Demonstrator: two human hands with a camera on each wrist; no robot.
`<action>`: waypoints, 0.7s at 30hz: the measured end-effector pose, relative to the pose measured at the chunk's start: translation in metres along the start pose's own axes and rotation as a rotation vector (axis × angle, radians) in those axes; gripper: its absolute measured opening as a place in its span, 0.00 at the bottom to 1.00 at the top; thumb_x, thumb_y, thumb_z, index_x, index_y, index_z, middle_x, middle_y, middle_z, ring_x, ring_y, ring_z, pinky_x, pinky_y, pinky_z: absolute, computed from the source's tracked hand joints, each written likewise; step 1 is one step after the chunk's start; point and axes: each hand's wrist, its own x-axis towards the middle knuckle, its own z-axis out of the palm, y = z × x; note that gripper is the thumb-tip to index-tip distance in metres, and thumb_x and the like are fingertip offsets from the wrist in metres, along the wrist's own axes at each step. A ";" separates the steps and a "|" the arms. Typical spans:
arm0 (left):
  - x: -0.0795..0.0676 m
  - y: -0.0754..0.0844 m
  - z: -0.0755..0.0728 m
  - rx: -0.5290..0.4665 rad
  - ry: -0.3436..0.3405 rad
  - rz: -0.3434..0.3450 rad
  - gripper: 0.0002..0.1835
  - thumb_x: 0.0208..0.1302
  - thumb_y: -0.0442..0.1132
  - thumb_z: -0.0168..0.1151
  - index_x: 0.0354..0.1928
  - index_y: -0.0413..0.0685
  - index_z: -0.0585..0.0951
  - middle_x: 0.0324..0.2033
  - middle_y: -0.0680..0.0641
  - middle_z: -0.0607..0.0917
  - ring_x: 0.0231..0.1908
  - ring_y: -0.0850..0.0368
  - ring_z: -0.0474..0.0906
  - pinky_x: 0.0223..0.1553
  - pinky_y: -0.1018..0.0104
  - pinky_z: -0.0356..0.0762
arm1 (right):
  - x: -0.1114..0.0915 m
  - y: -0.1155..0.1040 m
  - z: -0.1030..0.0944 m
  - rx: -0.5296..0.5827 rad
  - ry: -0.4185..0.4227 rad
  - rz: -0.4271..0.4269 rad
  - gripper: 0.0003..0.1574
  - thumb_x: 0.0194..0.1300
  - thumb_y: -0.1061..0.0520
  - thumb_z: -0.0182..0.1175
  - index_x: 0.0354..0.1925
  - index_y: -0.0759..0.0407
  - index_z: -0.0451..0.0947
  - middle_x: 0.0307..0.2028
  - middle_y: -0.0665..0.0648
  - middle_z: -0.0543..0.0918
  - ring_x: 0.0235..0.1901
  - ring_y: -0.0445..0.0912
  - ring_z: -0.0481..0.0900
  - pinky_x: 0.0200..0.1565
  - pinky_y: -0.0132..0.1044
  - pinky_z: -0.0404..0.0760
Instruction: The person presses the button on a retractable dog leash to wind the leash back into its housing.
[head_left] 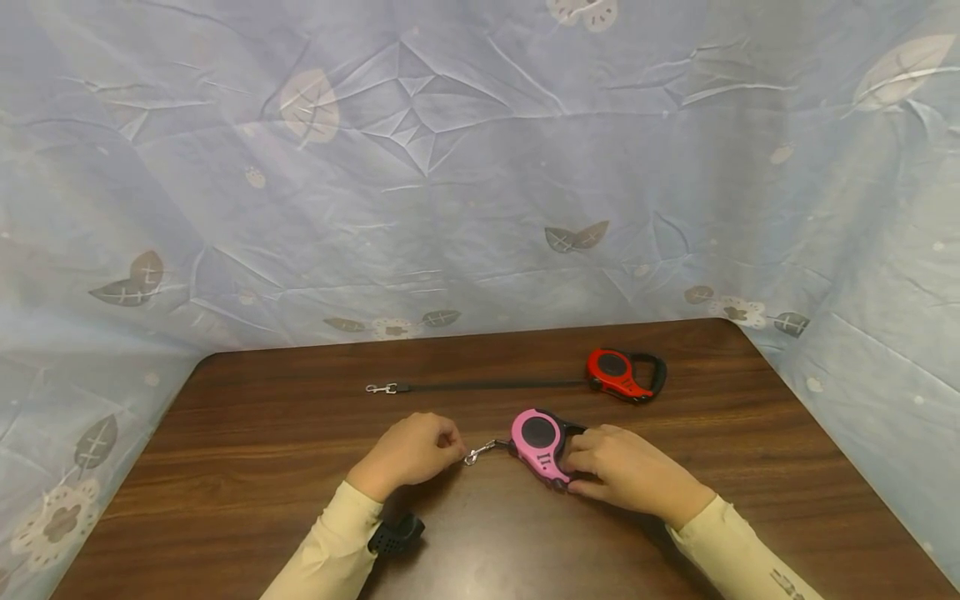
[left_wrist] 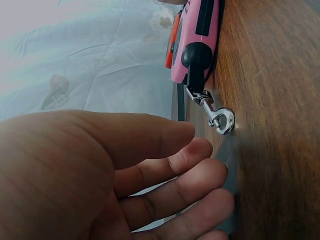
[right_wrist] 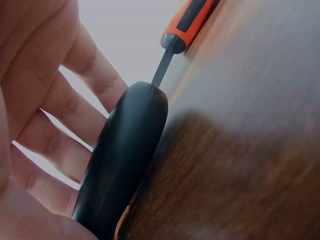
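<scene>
A pink retractable dog leash [head_left: 535,442] with a black centre and black handle lies on the brown table. My right hand [head_left: 626,468] holds it by the handle, its fingers passing behind the black grip [right_wrist: 127,155] in the right wrist view. From the leash's left end a short black strap leads to a silver snap hook [left_wrist: 220,117]. My left hand [head_left: 420,454] is just left of that hook, thumb and fingers loosely bent. In the left wrist view a gap shows between its fingertips [left_wrist: 202,147] and the hook, and nothing lies between thumb and fingers.
Farther back lies a red retractable leash [head_left: 617,373] with a black handle. Its black strap [head_left: 487,385] stretches left across the table [head_left: 285,467] to a silver snap hook [head_left: 381,388]. A patterned pale cloth [head_left: 465,208] hangs behind the table and at both sides.
</scene>
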 end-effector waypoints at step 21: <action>0.002 -0.003 0.007 -0.094 -0.056 0.038 0.08 0.62 0.40 0.74 0.42 0.50 0.86 0.23 0.59 0.79 0.25 0.64 0.74 0.30 0.64 0.73 | 0.001 -0.001 0.003 0.038 0.066 -0.063 0.08 0.60 0.50 0.76 0.35 0.46 0.85 0.34 0.40 0.79 0.34 0.36 0.75 0.41 0.36 0.80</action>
